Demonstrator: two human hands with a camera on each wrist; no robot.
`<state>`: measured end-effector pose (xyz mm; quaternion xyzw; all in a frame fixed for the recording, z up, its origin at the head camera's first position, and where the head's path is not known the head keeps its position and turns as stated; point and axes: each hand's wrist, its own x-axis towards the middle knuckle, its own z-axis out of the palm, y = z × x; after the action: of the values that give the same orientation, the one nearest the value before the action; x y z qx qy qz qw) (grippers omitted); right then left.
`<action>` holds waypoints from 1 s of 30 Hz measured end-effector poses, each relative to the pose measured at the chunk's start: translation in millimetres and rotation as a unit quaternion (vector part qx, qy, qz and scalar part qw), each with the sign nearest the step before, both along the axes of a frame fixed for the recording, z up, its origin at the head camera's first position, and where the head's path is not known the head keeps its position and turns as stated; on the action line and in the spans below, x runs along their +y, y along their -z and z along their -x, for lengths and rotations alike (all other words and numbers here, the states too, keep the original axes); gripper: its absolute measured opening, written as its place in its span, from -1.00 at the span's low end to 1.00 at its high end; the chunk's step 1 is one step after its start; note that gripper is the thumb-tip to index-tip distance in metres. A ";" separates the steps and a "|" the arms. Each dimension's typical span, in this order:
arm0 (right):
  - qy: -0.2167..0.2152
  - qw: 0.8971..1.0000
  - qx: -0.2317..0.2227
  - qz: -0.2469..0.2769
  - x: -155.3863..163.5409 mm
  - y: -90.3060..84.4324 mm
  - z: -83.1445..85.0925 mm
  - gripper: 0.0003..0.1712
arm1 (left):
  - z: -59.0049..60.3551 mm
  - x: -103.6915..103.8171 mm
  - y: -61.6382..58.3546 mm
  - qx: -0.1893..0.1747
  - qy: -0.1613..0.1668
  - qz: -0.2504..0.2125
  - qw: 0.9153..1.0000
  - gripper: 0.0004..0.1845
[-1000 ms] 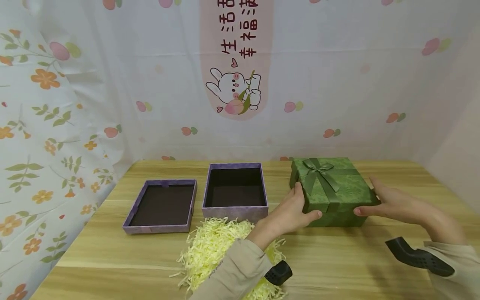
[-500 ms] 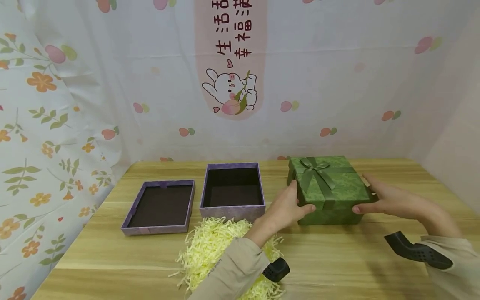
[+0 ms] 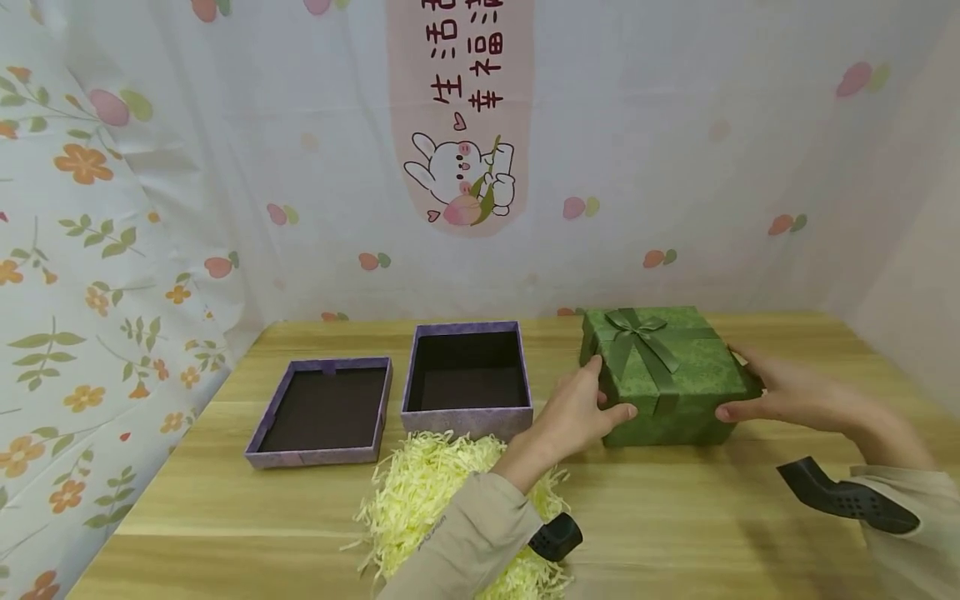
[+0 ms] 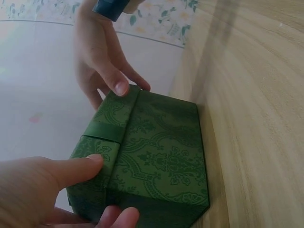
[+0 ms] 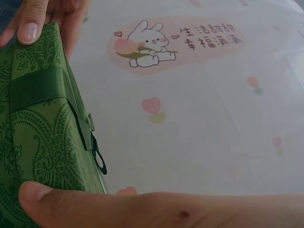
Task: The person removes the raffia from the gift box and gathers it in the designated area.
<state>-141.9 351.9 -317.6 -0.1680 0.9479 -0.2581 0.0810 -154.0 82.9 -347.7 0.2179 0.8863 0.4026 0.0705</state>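
A green patterned gift box (image 3: 678,421) with its lid on stands at the right of the table. A green ribbon bow (image 3: 637,325) decorates the lid's top. My left hand (image 3: 566,421) holds the front left corner, its thumb on the lid's front rim and its fingers along the left side. At the front right corner my right hand (image 3: 795,400) grips the box, thumb on the front and fingers on the right side. Both thumbs show on the lid's rim (image 4: 102,147) in the left wrist view. Part of the right fingers is hidden behind the box.
An open purple box (image 3: 468,419) with a dark inside stands left of the green one. Its shallow purple lid (image 3: 322,408) lies inside up farther left. Pale yellow paper shreds (image 3: 420,492) are heaped under my left forearm. A printed curtain (image 3: 637,150) hangs behind the table (image 3: 225,533).
My right fingers have drawn in against the green box's side. The left hand keeps its place at the corner. The head view has shifted slightly; the purple box and lid stay put.
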 end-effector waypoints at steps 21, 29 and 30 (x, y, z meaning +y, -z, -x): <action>0.004 1.000 -0.007 0.011 -0.5 -8.2 -7.3 0.25 | 0.8 -3.6 -1.1 0.024 -0.002 0.010 1.000 -0.16; -0.004 1.000 0.021 0.004 -0.1 -13.4 -8.8 0.19 | -0.5 -2.5 -4.7 0.027 -0.008 0.012 1.000 -0.15; -0.006 1.000 0.022 0.004 0.0 -13.7 -9.6 0.19 | -0.9 -2.4 -5.1 0.031 -0.007 0.014 0.999 -0.15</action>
<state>-132.4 352.0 -303.9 -0.1797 0.9476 -0.2572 0.0608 -153.2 80.6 -342.6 0.2229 0.8950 0.3841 0.0431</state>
